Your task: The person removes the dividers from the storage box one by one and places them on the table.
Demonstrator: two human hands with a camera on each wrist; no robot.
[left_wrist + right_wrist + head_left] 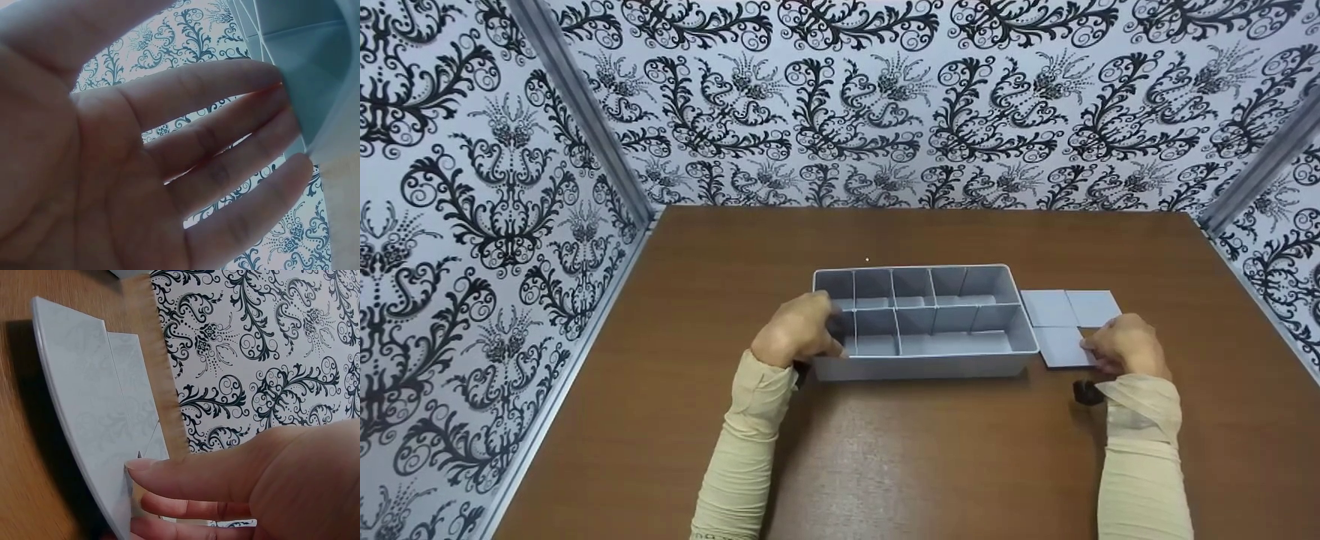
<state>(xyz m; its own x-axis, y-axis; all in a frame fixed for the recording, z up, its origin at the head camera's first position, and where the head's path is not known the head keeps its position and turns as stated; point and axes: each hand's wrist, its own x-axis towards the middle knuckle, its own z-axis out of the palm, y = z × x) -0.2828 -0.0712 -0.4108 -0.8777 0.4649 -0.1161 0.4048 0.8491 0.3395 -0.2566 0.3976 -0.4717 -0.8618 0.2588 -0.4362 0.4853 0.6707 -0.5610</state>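
Note:
A grey divided organizer tray sits on the table. At its left end my left hand reaches over the rim, thumb near the front corner. In the left wrist view, its fingers extend nearly straight with the tips against the tray's wall. Right of the tray lie three thin white square tiles. My right hand holds the nearest tile by its right side, the thumb on its edge and other fingertips low beside it. A dark shadow runs along that tile's outer edge in the right wrist view.
Two more white tiles, a left one and a right one, lie side by side behind the held tile. Patterned panels wall the brown table at the back and sides.

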